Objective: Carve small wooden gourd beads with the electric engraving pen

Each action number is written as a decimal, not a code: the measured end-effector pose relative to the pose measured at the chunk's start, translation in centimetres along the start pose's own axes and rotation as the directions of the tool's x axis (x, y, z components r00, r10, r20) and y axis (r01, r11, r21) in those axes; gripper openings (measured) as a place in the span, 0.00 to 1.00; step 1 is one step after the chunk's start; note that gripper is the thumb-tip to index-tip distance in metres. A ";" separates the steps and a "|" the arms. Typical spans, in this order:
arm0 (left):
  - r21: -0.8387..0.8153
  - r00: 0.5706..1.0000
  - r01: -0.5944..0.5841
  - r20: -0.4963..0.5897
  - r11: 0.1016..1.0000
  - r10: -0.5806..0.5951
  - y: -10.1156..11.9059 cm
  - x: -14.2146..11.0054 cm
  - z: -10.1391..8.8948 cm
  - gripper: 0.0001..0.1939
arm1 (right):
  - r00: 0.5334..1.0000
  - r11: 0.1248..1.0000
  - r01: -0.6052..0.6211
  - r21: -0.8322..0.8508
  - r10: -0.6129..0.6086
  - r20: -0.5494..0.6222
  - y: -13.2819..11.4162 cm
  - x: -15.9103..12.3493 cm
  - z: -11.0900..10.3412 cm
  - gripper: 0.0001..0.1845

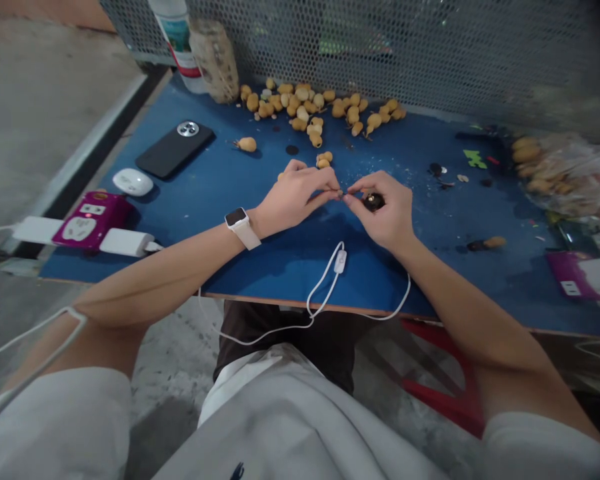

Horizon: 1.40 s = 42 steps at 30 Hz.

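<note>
Near the middle of the blue table (260, 267), my two hands meet at the fingertips. My left hand (303, 193), with a white-strapped watch on its wrist, is closed in a pinch on something tiny that I cannot make out. My right hand (387, 210) curls around a small dark rounded object (373, 201) with a bright glint, its thumb and forefinger pinched close to the left fingertips. Just beyond the left hand lies a small tan gourd (324, 159). A heap of small gourds (300, 100) spreads along the back of the table.
At left are a black phone (176, 149), a white oval case (133, 182) and a purple power strip (97, 220). A bottle (180, 47) and jar (214, 61) stand behind. A white cable switch (340, 261) lies in front. Rightward are a plastic bag (573, 170) and a partly dark gourd (493, 243).
</note>
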<state>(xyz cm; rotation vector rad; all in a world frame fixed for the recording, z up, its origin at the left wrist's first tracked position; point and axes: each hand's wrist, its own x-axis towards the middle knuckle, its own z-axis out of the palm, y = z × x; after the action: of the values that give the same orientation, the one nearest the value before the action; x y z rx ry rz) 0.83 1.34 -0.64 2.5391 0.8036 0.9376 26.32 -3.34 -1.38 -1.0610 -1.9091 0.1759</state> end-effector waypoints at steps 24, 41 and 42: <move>-0.167 0.993 0.040 -0.099 0.985 -0.057 0.7 0.1 -0.7 0.07 | 0.989 0.999 0.007 0.039 -0.013 0.151 -0.1 0.3 -0.2 0.13; -0.061 0.998 0.044 0.046 0.997 -0.041 -0.3 0.0 -0.5 0.04 | 0.988 1.000 -0.017 -0.022 0.021 0.154 0.4 0.1 -0.9 0.16; -0.058 0.998 0.041 0.054 0.998 -0.038 -0.3 0.0 -0.5 0.04 | 0.987 1.000 -0.028 -0.012 0.029 0.159 0.5 0.1 -1.0 0.17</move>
<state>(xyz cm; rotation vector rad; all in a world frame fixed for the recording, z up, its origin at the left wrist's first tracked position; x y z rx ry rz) 0.36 1.65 -0.42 2.4778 0.7960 0.8657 27.32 -3.28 -1.03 -1.1092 -2.0392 0.2753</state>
